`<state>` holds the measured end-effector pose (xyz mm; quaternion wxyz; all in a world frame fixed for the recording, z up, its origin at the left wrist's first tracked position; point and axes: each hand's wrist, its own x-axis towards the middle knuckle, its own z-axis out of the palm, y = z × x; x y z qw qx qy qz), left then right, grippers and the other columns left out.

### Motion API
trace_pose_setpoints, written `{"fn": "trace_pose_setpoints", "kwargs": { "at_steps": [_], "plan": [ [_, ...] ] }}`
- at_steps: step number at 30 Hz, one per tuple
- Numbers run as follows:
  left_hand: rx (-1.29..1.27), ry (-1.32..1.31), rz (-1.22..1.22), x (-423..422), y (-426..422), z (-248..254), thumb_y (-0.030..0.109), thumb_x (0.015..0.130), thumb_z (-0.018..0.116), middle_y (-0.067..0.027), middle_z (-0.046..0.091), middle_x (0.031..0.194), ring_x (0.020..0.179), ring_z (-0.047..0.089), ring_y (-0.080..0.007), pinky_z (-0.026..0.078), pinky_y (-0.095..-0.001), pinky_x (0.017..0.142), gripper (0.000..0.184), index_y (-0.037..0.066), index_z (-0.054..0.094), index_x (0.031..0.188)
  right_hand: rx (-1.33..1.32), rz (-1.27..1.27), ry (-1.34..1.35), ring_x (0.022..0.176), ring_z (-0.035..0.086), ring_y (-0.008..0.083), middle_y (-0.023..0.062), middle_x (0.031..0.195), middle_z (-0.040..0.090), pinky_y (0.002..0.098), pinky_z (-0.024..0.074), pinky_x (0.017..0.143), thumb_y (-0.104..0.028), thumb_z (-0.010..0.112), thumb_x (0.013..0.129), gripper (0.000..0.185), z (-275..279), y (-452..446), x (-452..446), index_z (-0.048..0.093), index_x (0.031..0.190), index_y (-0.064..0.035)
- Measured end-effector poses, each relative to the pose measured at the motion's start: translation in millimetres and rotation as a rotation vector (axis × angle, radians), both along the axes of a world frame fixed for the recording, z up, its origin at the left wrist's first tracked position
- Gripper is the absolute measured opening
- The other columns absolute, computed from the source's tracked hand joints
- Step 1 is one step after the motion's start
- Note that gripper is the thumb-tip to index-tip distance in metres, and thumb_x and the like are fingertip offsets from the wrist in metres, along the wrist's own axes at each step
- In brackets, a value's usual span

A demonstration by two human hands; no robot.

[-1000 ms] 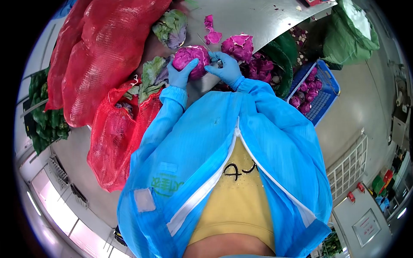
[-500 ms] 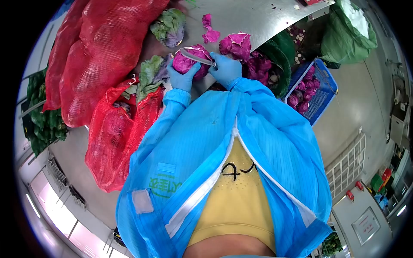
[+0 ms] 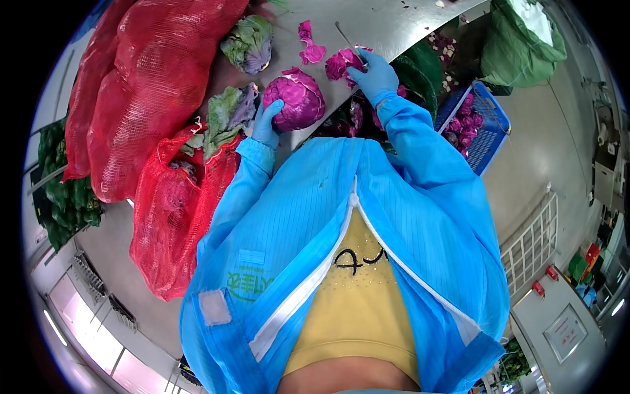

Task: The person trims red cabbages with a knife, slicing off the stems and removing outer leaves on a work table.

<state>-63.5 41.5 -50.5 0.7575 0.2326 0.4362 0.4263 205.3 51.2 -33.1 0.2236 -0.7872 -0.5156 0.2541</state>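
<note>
A purple cabbage (image 3: 296, 100) rests near the edge of the metal table. My left hand (image 3: 266, 125), in a blue glove, grips its left side with the thumb against the front. In my right hand (image 3: 376, 75), also gloved, is a knife (image 3: 346, 37), its thin blade seen nearly edge-on and pointing away from me. Loose purple cabbage leaves (image 3: 341, 64) lie right by the right hand's fingers. Smaller purple scraps (image 3: 311, 46) are on the table beyond the cabbage. Two green-purple outer-leaf pieces, one upper leaf (image 3: 249, 44) and one lower leaf (image 3: 226, 118), lie to the left.
Large red mesh sacks (image 3: 154, 72) fill the left side, with an opened red mesh sack (image 3: 177, 223) below. A dark green bin (image 3: 423, 72) stands right of the table (image 3: 387, 23). Farther right are a blue crate (image 3: 495, 128) of purple cabbages and a green sack (image 3: 522, 49).
My right hand has moved away from the cabbage to the right with the knife, beside the loose leaves. My left hand still holds the cabbage, which now shows uncovered.
</note>
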Motion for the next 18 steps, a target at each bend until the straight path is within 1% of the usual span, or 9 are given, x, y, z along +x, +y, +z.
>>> {"fn": "trace_pose_setpoints", "kwargs": {
  "at_steps": [2, 3, 4, 6, 8, 10, 12, 14, 18],
  "plan": [
    [-0.062, -0.11, 0.058, 5, -1, -4, 0.016, 0.069, 0.076, -0.0099, 0.055, 0.118, 0.105, 0.056, -0.0242, 0.046, -0.0371, 0.092, 0.068, 0.005, 0.044, 0.127, 0.395, 0.022, 0.032, 0.094, 0.061, 0.0252, 0.0111, 0.11, 0.059, 0.0364, 0.0499, 0.08, -0.048, 0.071, 0.07, 0.056, 3, -8, -13, 0.061, 0.115, -0.0171],
    [-0.06, -0.112, 0.057, 9, -1, -3, 0.016, 0.069, 0.076, -0.0099, 0.055, 0.118, 0.105, 0.056, -0.0242, 0.046, -0.0371, 0.092, 0.068, 0.005, 0.044, 0.127, 0.327, 0.118, 0.096, 0.103, 0.056, 0.025, 0.012, 0.118, 0.051, 0.0345, 0.0482, 0.084, -0.048, 0.073, 0.071, 0.065, 3, -9, -18, 0.055, 0.125, -0.015],
    [0.019, -0.003, 0.052, 14, 0, -2, 0.017, 0.067, 0.078, -0.0107, 0.054, 0.118, 0.105, 0.055, -0.024, 0.045, -0.0369, 0.093, 0.07, 0.004, 0.044, 0.126, 0.306, 0.18, 0.326, 0.104, 0.056, 0.0238, 0.0122, 0.116, 0.054, 0.0331, 0.0461, 0.086, -0.047, 0.074, 0.071, 0.068, 3, -10, -26, 0.055, 0.125, -0.0116],
    [0.101, 0.105, 0.043, 17, 1, -2, 0.018, 0.066, 0.079, -0.0116, 0.054, 0.118, 0.106, 0.055, -0.0237, 0.045, -0.0367, 0.093, 0.072, 0.003, 0.043, 0.126, 0.137, 0.319, 0.492, 0.105, 0.055, 0.0219, 0.0113, 0.116, 0.055, 0.0317, 0.0428, 0.092, -0.047, 0.075, 0.07, 0.07, 2, -10, -37, 0.055, 0.125, -0.0087],
    [0.272, 0.37, -0.046, 17, 5, -5, 0.021, 0.061, 0.084, -0.0129, 0.053, 0.118, 0.107, 0.054, -0.0232, 0.045, -0.0364, 0.093, 0.079, 0.002, 0.042, 0.126, 0.137, 0.391, 0.484, 0.108, 0.054, 0.0196, 0.0112, 0.117, 0.057, 0.0314, 0.039, 0.097, -0.041, 0.076, 0.072, 0.067, -1, -9, -34, 0.054, 0.126, -0.0082],
    [0.266, 0.368, -0.043, 17, 5, -5, 0.023, 0.057, 0.086, -0.0127, 0.052, 0.119, 0.108, 0.053, -0.023, 0.044, -0.0355, 0.094, 0.085, 0.001, 0.042, 0.126, 0.046, 0.376, 0.847, 0.112, 0.052, 0.0174, 0.0105, 0.121, 0.058, 0.0317, 0.0377, 0.099, -0.034, 0.075, 0.075, 0.061, -13, -8, -26, 0.054, 0.126, -0.0083],
    [0.354, 0.431, -0.088, 16, 3, -3, 0.024, 0.057, 0.087, -0.0128, 0.05, 0.121, 0.108, 0.053, -0.0232, 0.044, -0.0356, 0.095, 0.088, 0.002, 0.04, 0.128, 0.021, 0.399, 0.753, 0.112, 0.053, 0.0159, 0.0097, 0.123, 0.058, 0.0311, 0.0397, 0.097, -0.031, 0.074, 0.077, 0.057, -6, -12, -22, 0.055, 0.126, -0.0081],
    [0.364, 0.479, -0.128, 17, 4, 2, 0.026, 0.057, 0.087, -0.013, 0.049, 0.122, 0.109, 0.053, -0.0235, 0.043, -0.0356, 0.096, 0.089, 0.002, 0.04, 0.129, 0.087, 0.43, 0.625, 0.097, 0.062, 0.0179, 0.0101, 0.111, 0.064, 0.0296, 0.046, 0.088, -0.037, 0.07, 0.078, 0.054, -7, -16, -19, 0.057, 0.124, -0.0116],
    [0.465, 0.62, -0.215, 14, 5, -4, 0.032, 0.056, 0.087, -0.0139, 0.049, 0.124, 0.112, 0.052, -0.0242, 0.043, -0.0358, 0.097, 0.095, 0.002, 0.038, 0.131, 0.206, 0.547, 0.344, 0.088, 0.065, 0.0224, 0.0102, 0.105, 0.066, 0.0315, 0.05, 0.08, -0.033, 0.065, 0.08, 0.047, -7, -16, -18, 0.058, 0.122, -0.0123]
  ]
}}
